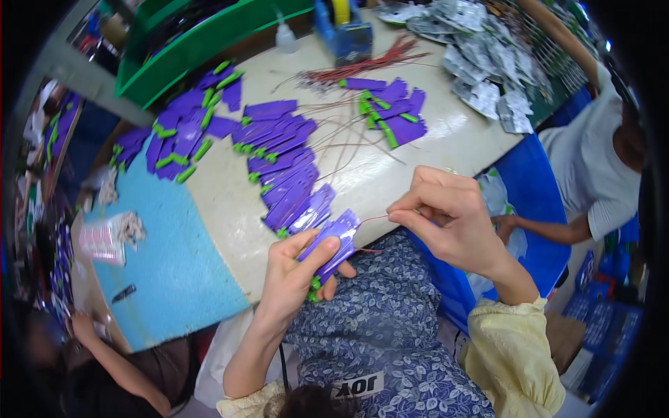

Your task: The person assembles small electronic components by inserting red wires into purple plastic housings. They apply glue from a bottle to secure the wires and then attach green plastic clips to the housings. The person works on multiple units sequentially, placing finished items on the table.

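My left hand (286,279) grips a flat purple plastic piece (340,233) with a green end, thumb laid across its face. More than one piece may be in that grip; the overlap hides it. From the piece a thin reddish wire (374,218) runs to my right hand (453,216), whose thumb and forefinger pinch its free end. Just beyond my left hand, a row of purple pieces with green ends (289,184) lies overlapped on the table. Wires trail from several of them toward a smaller purple pile (401,115) farther right.
A green bin (202,45), a squeeze bottle (286,38), a tape dispenser (345,38) and red wires (376,63) stand or lie at the back. Silver packets (481,63) are heaped far right, above a blue tub (543,181). A blue mat (167,258) covers the left; people work on both sides.
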A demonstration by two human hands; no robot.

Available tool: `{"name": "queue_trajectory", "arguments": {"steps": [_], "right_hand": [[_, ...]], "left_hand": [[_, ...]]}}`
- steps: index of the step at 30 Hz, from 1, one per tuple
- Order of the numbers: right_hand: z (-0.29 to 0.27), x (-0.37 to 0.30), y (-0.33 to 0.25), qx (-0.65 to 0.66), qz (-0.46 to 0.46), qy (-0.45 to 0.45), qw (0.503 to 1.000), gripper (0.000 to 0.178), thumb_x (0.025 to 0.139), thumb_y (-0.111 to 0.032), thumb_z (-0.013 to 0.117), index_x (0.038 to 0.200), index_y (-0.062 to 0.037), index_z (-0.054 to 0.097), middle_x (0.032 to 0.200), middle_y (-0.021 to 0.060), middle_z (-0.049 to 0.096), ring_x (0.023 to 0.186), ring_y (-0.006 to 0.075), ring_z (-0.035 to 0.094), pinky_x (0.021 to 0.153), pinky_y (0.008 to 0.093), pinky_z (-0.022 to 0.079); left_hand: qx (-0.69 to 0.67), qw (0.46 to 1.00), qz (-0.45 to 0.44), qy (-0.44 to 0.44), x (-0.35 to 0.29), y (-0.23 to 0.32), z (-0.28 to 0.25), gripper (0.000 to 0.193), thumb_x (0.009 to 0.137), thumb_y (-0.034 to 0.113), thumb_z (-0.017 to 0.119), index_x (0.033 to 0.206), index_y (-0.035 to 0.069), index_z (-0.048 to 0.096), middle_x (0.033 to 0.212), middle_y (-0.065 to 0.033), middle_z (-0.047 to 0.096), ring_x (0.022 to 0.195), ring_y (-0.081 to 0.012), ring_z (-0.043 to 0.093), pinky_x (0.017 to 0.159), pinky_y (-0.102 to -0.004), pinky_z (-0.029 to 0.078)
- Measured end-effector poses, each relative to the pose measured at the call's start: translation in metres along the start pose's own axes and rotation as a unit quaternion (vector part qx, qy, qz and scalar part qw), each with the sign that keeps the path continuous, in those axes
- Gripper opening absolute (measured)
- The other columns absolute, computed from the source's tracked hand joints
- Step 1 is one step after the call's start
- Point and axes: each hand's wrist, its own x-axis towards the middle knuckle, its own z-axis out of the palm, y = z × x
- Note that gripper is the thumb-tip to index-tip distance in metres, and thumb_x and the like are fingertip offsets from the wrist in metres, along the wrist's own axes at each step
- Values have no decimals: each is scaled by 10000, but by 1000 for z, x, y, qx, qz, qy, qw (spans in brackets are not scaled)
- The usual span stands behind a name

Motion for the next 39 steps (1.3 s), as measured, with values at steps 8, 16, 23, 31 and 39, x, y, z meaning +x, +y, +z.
{"name": "queue_trajectory", "arguments": {"steps": [8, 16, 23, 31, 39], "right_hand": [[35, -9, 5, 53, -89, -114, 988, 145, 818, -70, 752, 930, -2, 692, 833, 112, 593, 718, 288, 620, 639, 381, 506], [71, 13, 55, -102, -146, -4, 984, 297, 821, -72, 687, 1096, 9, 611, 1034, 191, 637, 967, 374, 599, 875, 448, 490], [-24, 52, 133, -250, -38, 67, 965, 204, 769, 35, 692, 969, 15, 658, 1010, 166, 602, 1018, 342, 571, 859, 422, 489], [-47, 42, 68, 41, 50, 134, 989, 170, 791, 18, 741, 955, 21, 696, 929, 118, 712, 852, 193, 656, 838, 307, 494], [65, 96, 53, 0, -148, -147, 978, 89, 782, -47, 737, 864, -13, 733, 746, 107, 665, 748, 278, 604, 710, 382, 468]], "left_hand": [[-34, 994, -39, 97, -26, -28, -13, 236, 993, 214, 623, 1016, -17, 667, 744, -92, 703, 492, -96, 581, 439, -204, 410], [336, 892, 184, 240, -4, -30, -20, 138, 935, 30, 649, 988, -98, 639, 1189, -157, 583, 668, -129, 648, 555, -242, 532], [326, 897, 245, 171, 2, -20, -37, 109, 958, 11, 594, 1004, -83, 624, 1200, -153, 621, 704, -135, 656, 591, -247, 532], [445, 859, 250, 50, -24, -31, -13, 164, 919, 60, 655, 1076, 22, 625, 817, -91, 738, 587, -218, 681, 532, -314, 519], [544, 779, 294, 107, -18, -29, -13, 190, 853, 92, 669, 1004, 25, 575, 1343, -149, 600, 643, -187, 694, 516, -307, 546]]}}
